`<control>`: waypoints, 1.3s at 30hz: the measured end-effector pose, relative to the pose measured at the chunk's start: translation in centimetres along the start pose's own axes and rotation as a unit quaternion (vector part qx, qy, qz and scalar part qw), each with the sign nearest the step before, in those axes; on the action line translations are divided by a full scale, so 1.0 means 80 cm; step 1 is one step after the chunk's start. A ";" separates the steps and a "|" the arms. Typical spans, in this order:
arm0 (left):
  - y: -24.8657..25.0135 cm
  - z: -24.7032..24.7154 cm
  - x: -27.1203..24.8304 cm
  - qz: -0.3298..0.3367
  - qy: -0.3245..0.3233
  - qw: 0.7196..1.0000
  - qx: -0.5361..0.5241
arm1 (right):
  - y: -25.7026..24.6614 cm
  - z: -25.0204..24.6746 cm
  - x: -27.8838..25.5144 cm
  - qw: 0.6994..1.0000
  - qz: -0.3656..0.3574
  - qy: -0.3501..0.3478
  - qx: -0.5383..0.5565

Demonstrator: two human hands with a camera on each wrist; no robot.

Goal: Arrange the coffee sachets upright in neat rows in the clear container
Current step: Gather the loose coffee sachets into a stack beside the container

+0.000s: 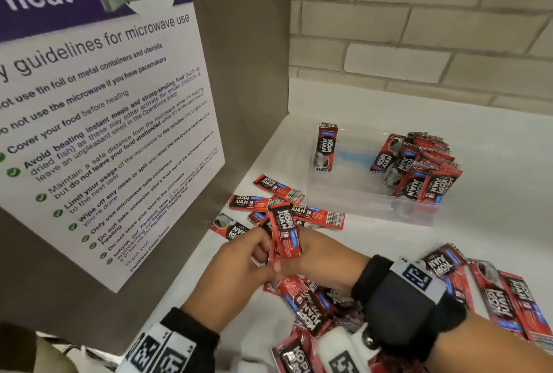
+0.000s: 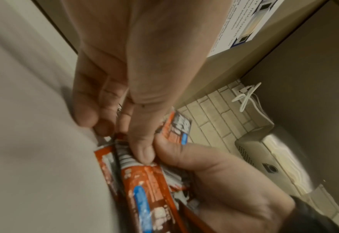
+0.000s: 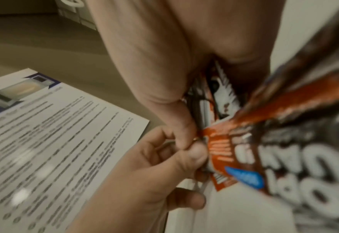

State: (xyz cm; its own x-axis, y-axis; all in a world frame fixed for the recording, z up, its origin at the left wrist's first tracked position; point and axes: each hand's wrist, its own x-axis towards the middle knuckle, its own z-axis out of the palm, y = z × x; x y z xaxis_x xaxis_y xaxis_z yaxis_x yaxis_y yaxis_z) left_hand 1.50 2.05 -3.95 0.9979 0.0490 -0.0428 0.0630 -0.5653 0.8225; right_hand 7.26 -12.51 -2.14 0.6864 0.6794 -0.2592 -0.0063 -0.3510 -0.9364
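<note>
A small bunch of red-and-black sachets (image 1: 284,230) printed KOPI JUAN stands roughly on end just above the white counter, faces pressed together, each with a blue patch low on its front. Behind them more loose sachets (image 1: 281,205) lie flat and overlapping at mixed angles, barcodes showing on some, and a bigger heap (image 1: 323,309) lies nearer the camera, running off to the right. The clear container (image 1: 374,205) sits farther back on the counter; inside, one lone sachet (image 1: 324,146) stands upright at its left end, and a packed cluster (image 1: 419,166) fills the right end (leaning, not in straight rows)
</note>
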 end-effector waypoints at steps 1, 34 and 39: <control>0.001 -0.001 0.002 0.003 0.004 1.000 -0.026 | 0.001 -0.003 -0.001 1.000 0.001 0.003 0.028; 0.027 0.026 0.021 0.047 -0.031 0.990 -0.131 | 0.013 -0.017 0.008 0.986 -0.103 0.129 0.031; 0.028 0.026 0.025 0.063 0.019 0.989 -0.134 | 0.007 -0.011 0.017 0.981 -0.114 0.153 -0.020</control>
State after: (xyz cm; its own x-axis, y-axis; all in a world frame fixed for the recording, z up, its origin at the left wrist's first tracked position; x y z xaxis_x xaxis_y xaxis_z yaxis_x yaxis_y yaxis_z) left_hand 3.66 -0.81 -3.34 0.9959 0.0262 0.0868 -0.0733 -0.3299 0.9412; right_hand 8.83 -12.36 -2.79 0.8526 0.5207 0.0445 0.1974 -0.2420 -0.9500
